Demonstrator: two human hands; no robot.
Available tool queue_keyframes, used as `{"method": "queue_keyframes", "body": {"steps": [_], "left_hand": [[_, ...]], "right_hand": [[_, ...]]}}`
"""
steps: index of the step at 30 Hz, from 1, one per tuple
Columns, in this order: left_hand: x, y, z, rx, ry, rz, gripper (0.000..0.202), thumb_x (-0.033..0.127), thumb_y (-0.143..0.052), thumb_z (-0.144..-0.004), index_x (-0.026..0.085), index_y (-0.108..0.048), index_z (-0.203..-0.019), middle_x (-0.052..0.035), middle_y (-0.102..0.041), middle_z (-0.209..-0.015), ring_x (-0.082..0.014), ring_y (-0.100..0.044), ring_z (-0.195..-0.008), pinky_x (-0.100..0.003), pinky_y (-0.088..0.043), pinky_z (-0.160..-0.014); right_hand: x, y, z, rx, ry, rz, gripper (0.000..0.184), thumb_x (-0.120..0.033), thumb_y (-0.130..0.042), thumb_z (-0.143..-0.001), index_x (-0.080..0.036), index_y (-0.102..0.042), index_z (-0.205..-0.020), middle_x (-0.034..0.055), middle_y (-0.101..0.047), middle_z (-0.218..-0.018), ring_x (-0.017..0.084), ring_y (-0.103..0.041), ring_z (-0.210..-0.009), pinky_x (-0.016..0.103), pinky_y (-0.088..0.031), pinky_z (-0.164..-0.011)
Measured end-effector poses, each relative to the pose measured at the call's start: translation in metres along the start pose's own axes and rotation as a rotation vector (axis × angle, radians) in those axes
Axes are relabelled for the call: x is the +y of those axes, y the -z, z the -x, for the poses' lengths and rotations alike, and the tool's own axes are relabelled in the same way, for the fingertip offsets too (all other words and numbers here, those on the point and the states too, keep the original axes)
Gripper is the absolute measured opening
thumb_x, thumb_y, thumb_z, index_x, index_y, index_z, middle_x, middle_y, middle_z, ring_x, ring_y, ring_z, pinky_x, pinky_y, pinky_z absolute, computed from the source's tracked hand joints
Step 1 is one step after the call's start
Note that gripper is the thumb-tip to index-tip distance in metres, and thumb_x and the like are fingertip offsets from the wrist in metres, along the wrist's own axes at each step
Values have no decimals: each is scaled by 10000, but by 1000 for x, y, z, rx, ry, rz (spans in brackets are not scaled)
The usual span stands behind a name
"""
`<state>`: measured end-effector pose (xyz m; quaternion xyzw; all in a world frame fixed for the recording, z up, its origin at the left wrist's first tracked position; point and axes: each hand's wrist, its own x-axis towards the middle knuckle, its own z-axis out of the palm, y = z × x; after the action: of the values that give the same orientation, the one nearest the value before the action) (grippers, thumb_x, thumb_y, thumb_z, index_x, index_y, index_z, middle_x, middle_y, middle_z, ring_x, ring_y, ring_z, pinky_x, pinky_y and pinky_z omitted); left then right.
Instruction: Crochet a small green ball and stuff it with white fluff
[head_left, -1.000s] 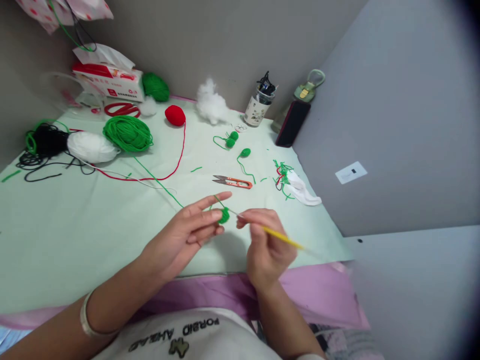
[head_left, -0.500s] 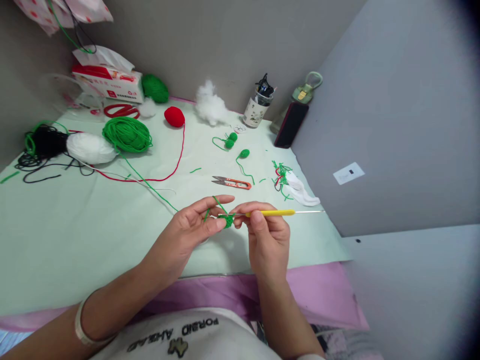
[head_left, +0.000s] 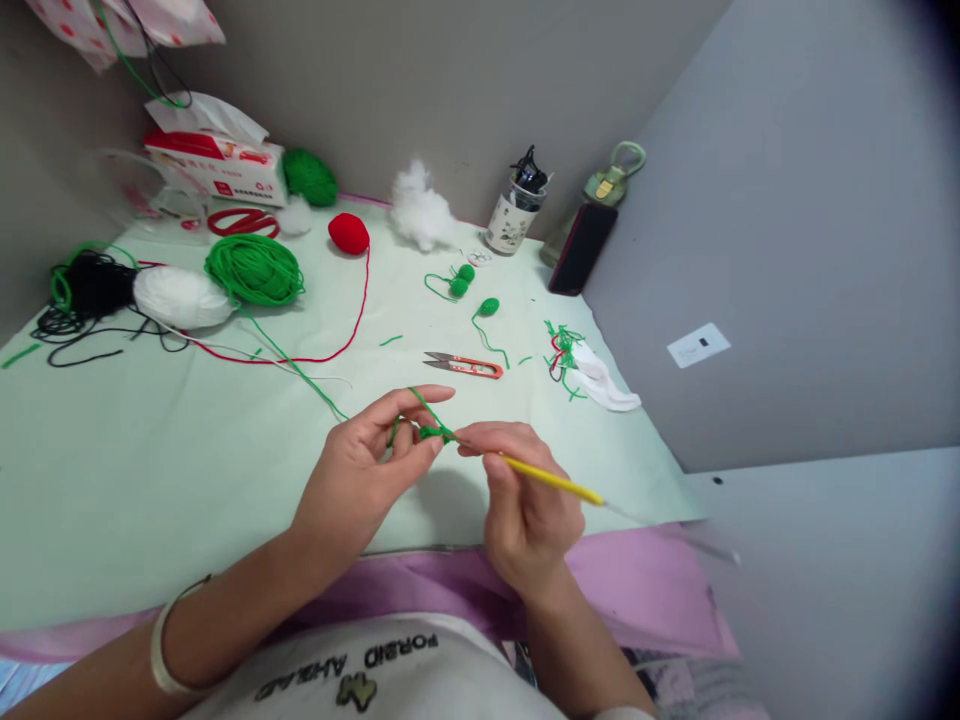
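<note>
My left hand (head_left: 360,475) pinches a small green crochet piece (head_left: 431,432), with green yarn looped over its stretched index finger. That strand (head_left: 300,370) runs back across the table to a green yarn ball (head_left: 253,268). My right hand (head_left: 525,495) is closed on a yellow-handled crochet hook (head_left: 551,481); the hook's tip is at the green piece and its handle slants down to the right. Both hands hover just above the pale green table cover (head_left: 150,470), close to its near edge.
Orange thread snips (head_left: 465,364) lie just beyond my hands. Farther back are three small green crocheted balls (head_left: 471,286), a red yarn ball (head_left: 349,232), white yarn (head_left: 180,296), black yarn (head_left: 94,283), white stuffing (head_left: 420,210), a tissue box (head_left: 217,165), a jar (head_left: 514,215) and a phone (head_left: 579,250).
The crochet hook has swung from level to slanting down to the right. My left hand has curled a little and drawn the green piece slightly left.
</note>
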<state>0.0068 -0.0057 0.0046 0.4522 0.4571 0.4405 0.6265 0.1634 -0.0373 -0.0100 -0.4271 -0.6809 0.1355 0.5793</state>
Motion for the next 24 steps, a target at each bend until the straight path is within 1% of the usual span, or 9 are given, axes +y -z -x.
{"method": "queue_keyframes", "body": {"steps": [5, 7, 9, 11, 13, 15, 17, 21, 24], "left_hand": [[-1, -6, 3, 52, -29, -11, 332, 221, -801, -807, 281, -777, -1133, 37, -591, -807, -96, -470, -669, -210, -427, -679], [-3, -6, 2, 9, -3, 78, 386, 231, -819, -800, 281, -763, -1178, 39, -598, -795, -94, -497, -689, -203, -443, -699], [-4, -5, -1, -96, 100, 243, 461, 261, -838, -792, 260, -739, -1242, 34, -613, -784, -95, -518, -692, -209, -458, -705], [-4, -2, -5, -193, 236, 407, 496, 277, -850, -790, 224, -728, -1268, 24, -632, -777, -93, -538, -693, -212, -466, -717], [-3, 2, -8, -215, 308, 486, 458, 263, -844, -805, 201, -741, -1247, 34, -616, -738, -72, -518, -656, -203, -461, -726], [-1, 5, -9, -195, 288, 488, 419, 240, -832, -822, 218, -753, -1234, 57, -575, -695, -55, -478, -613, -195, -447, -714], [1, 5, -9, -198, 249, 460, 415, 227, -837, -817, 246, -762, -1224, 54, -597, -726, -57, -474, -620, -196, -437, -698], [-1, -2, -6, -180, 171, 397, 386, 231, -851, -804, 272, -783, -1182, 15, -690, -867, -103, -567, -809, -206, -452, -771], [-5, -6, -6, -156, 148, 405, 397, 247, -855, -806, 291, -778, -1193, 24, -691, -866, -100, -583, -814, -202, -458, -794]], "right_hand": [[9, -5, 8, -31, 213, 219, 357, -143, -560, -989, -289, -646, -1303, 72, -761, -1015, 219, -741, -926, 353, -619, -730], [13, -8, 11, -7, 255, 324, 378, -144, -610, -970, -310, -666, -1305, 70, -753, -1059, 216, -735, -951, 340, -620, -752], [15, -9, 12, 36, 273, 381, 369, -122, -642, -952, -314, -702, -1262, 70, -735, -1088, 215, -724, -987, 339, -615, -777], [14, -8, 10, 62, 213, 295, 319, -110, -614, -966, -285, -724, -1209, 73, -728, -1072, 212, -714, -983, 349, -611, -776], [12, -7, 4, 95, 50, 67, 258, -130, -552, -1004, -259, -732, -1135, 58, -733, -982, 191, -704, -883, 346, -601, -725], [10, -5, -2, 150, -113, -182, 222, -183, -524, -1030, -242, -737, -1038, 39, -719, -878, 167, -672, -757, 328, -576, -650], [9, -5, -8, 140, -197, -312, 200, -235, -551, -1028, -229, -742, -970, 40, -717, -852, 167, -664, -737, 322, -564, -626], [9, -6, -8, 71, -181, -208, 178, -186, -580, -1008, -234, -751, -991, 43, -751, -900, 187, -699, -841, 336, -591, -692], [8, -5, -2, 38, -10, 51, 251, -106, -597, -981, -264, -744, -1109, 51, -750, -982, 187, -710, -894, 346, -606, -743]]}}
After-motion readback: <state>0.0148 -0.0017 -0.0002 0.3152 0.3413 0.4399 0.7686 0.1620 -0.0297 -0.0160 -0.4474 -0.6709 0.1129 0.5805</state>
